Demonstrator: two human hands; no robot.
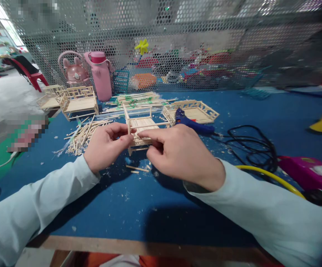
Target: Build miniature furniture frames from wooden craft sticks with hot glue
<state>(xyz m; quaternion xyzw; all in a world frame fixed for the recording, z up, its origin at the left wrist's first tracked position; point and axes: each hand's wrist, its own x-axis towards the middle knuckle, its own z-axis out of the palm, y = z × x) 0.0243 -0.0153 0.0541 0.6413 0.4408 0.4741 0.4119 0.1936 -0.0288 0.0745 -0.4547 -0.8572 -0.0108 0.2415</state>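
A miniature bed of thin wooden sticks [142, 123] stands upright on the blue table between my hands. My left hand [108, 142] is closed, with thumb and fingertips pinching its front left post. My right hand [181, 154] is at the front right of the bed. Its index finger stretches across to the front rail, the thumb sits lower by the front edge, and the other fingers are curled. This hand hides the bed's right front corner. Just in front, a few short stick pieces [137, 168] lie on the table.
Loose sticks [87, 135] are heaped at left. Behind stand finished stick furniture [79, 102], a pink bottle [102, 79] and a stick tray-like frame [199, 111]. A blue glue gun [194, 124] lies right, near a black cable [249, 142] and a purple device [308, 174]. Perforated metal [205, 26] backs the table.
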